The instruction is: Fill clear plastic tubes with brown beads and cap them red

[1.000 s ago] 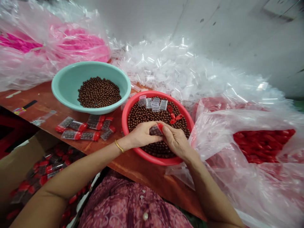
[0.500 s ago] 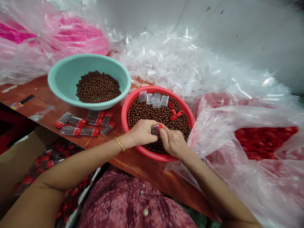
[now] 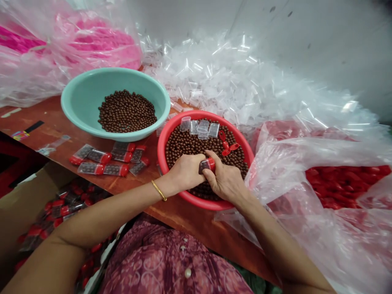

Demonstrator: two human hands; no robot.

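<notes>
Over the red basin (image 3: 163, 157), both hands grip one small clear container with a red cap (image 3: 207, 165), filled with dark balls. My left hand (image 3: 187, 171) is closed round its clear body. My right hand (image 3: 225, 177) has thumb and fingers closed about the red cap end. Below them, brown balls (image 3: 190, 143) fill much of the basin. Several clear empty containers (image 3: 203, 128) lie on the balls toward the back. Right of those are a few loose red caps (image 3: 228, 148).
A teal basin (image 3: 76, 98) with brown balls stands left. Filled red-capped containers (image 3: 104, 157) lie on the table; more fill a box (image 3: 65, 204) below. Clear empties (image 3: 214, 77) are heaped behind. Bags of red caps (image 3: 346, 183) and pink pieces (image 3: 104, 45) flank the table.
The right hand has shifted its grip, its fingers now round the red cap end. More of the cap shows between the hands. The bowls and loose parts keep their places.
</notes>
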